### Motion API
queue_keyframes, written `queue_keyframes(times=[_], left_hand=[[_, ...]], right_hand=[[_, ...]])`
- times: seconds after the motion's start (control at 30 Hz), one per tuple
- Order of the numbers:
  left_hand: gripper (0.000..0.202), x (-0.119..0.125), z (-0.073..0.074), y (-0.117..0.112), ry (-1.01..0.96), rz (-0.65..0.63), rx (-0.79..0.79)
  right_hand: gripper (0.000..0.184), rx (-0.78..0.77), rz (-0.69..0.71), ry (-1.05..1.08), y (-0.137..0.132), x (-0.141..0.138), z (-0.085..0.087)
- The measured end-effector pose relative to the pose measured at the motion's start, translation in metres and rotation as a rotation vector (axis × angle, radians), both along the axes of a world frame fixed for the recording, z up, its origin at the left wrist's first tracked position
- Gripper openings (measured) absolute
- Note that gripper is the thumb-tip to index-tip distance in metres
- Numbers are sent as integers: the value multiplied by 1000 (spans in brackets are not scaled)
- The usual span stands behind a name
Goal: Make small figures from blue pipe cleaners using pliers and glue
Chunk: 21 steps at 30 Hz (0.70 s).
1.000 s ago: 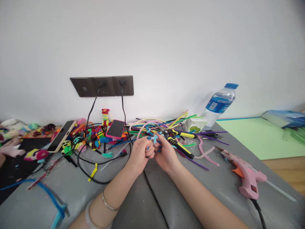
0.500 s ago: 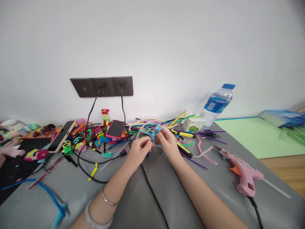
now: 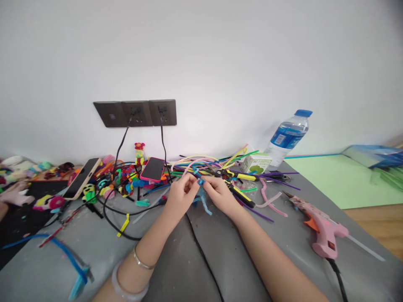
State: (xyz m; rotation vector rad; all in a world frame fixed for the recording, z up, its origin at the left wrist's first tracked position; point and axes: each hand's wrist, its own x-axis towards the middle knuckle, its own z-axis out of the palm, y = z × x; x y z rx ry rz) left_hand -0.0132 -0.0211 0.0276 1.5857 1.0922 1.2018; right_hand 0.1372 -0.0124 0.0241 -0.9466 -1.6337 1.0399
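Note:
My left hand (image 3: 178,197) and my right hand (image 3: 218,194) meet over the grey mat (image 3: 176,268), both pinched on a light blue pipe cleaner piece (image 3: 201,198). Its loose ends hang down between the two hands. Just beyond my fingers lies a tangled pile of coloured pipe cleaners (image 3: 201,164). Yellow-handled pliers (image 3: 241,194) lie right of my right hand.
A pink glue gun (image 3: 321,233) lies at the right, its cord running off the front. A water bottle (image 3: 288,136) and small green carton (image 3: 257,163) stand at the wall. Two phones (image 3: 153,169) (image 3: 80,178) charge from wall sockets (image 3: 135,113). Small craft pieces (image 3: 122,182) clutter the left.
My hands lifted the blue piece toward the pile, then lowered it; its ends now hang downward between my hands instead of sticking up.

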Motion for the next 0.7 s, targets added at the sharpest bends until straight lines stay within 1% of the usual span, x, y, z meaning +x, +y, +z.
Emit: queue_keyframes(times=[0.07,0.2,0.4,0.53,0.6,0.7], left_hand=[[28,2,-1,-1,-4,-52,-28],[40,3,-3,2,-122,-174,-135],[45,6,-7,4,-216,-180,-184],[43,7,-6,1,-255,-229,-235],[42,7,-5,1,-289,-231,-261],[39,8,-4,1,-353,-212,-347]], right_hand=[[36,-5,41,-10,0,-1,-2],[38,-25,72,34,-1,-2,-2],[40,-79,59,116,-1,-3,-1],[39,-129,41,153,-3,-4,0],[40,-140,26,183,-3,-5,1],[41,-136,36,214,-3,-7,2]])
